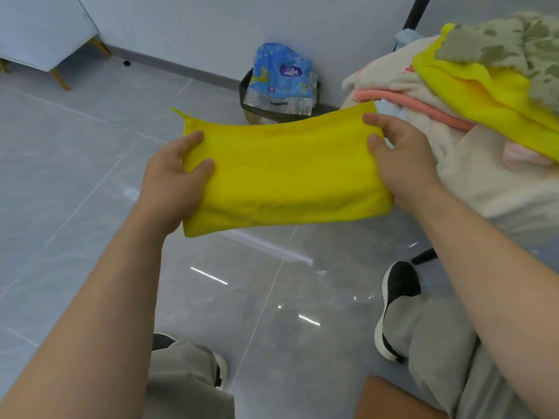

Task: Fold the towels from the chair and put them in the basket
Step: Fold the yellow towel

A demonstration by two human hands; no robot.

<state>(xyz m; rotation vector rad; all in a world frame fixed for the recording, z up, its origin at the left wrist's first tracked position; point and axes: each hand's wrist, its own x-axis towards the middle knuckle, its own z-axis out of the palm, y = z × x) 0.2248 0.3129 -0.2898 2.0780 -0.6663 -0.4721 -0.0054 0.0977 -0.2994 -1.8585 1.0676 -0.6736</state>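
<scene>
A yellow towel [284,173], folded into a long band, hangs stretched in the air above the floor. My left hand [175,179] pinches its left end and my right hand [399,158] pinches its right end. To the right lies a heap of towels [472,95]: a cream one, a pink-edged one, another yellow one [484,95] and a mottled green one [514,46] on top. The chair under the heap is mostly hidden; only a black leg [423,257] shows. No basket is in view.
A black bin [246,89] with a blue plastic pack [281,77] in it stands against the wall behind the towel. A white cabinet on wooden legs [45,31] is at the far left. Grey tiled floor lies below, with my feet in black shoes [396,300].
</scene>
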